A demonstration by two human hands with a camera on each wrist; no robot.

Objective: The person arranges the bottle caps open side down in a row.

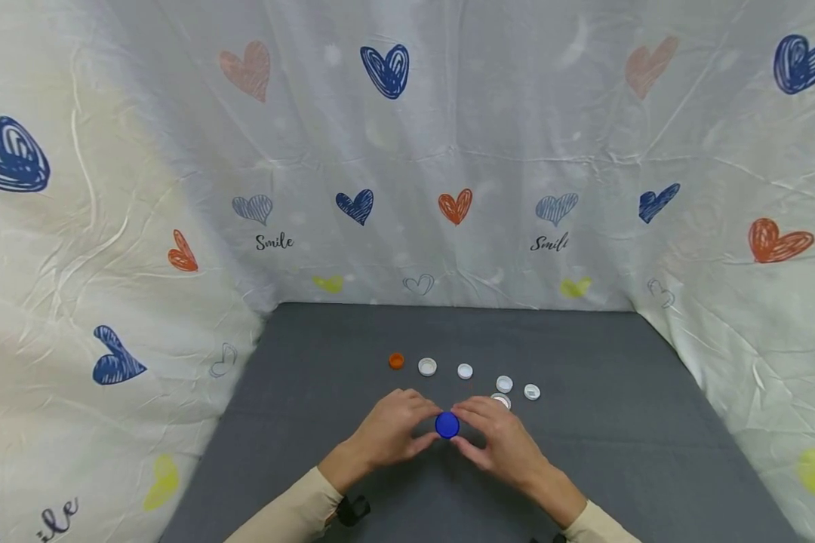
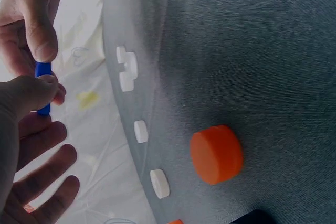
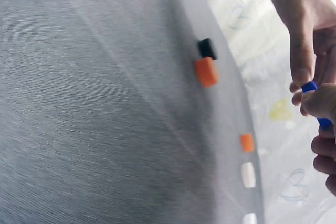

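A round blue bottle cap (image 1: 447, 424) is held up above the grey cloth between two hands. From the left side, my left hand (image 1: 395, 428) pinches its edge with thumb and fingertip; in the left wrist view its other fingers (image 2: 50, 171) spread out loosely. My right hand (image 1: 501, 439) pinches the opposite edge, its thumb (image 3: 317, 103) showing on the blue cap (image 3: 325, 123) in the right wrist view. A larger orange cap (image 2: 216, 155) stands on the cloth below, not visible in the head view. Beside it is a black object (image 3: 207, 49), its kind unclear.
Beyond the hands lie a small orange cap (image 1: 396, 360) and several white caps, including a white cap (image 1: 427, 366) and another white cap (image 1: 532, 392). One white cap (image 1: 501, 400) is partly covered by the right hand. A heart-printed curtain (image 1: 421, 166) encloses the grey table (image 1: 339, 332).
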